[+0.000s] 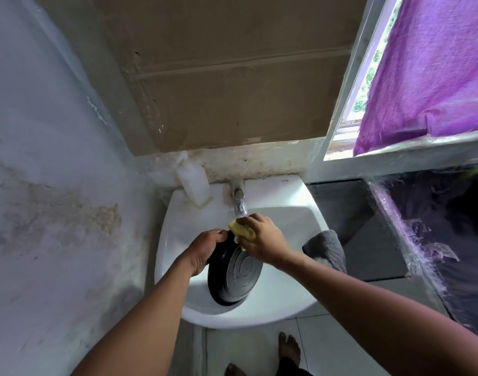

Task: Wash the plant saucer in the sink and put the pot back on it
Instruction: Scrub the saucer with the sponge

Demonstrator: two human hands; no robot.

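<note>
Black saucer [232, 275] stood tilted on edge inside the white sink [286, 299], underside ribs facing up, probably so water could drain off. Left hand [205, 251], grip clamped on the saucer's upper rim, steadied it. Right hand [262, 238], grip closed on a yellow sponge [242, 230], held it under the running tap [238, 189] above the saucer. Pot not in view.

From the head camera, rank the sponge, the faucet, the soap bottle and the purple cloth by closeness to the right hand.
1. Sponge, in the right hand's grip.
2. Faucet, just behind it.
3. Soap bottle, back left on the sink rim.
4. Purple cloth, up at the window, right.
</note>
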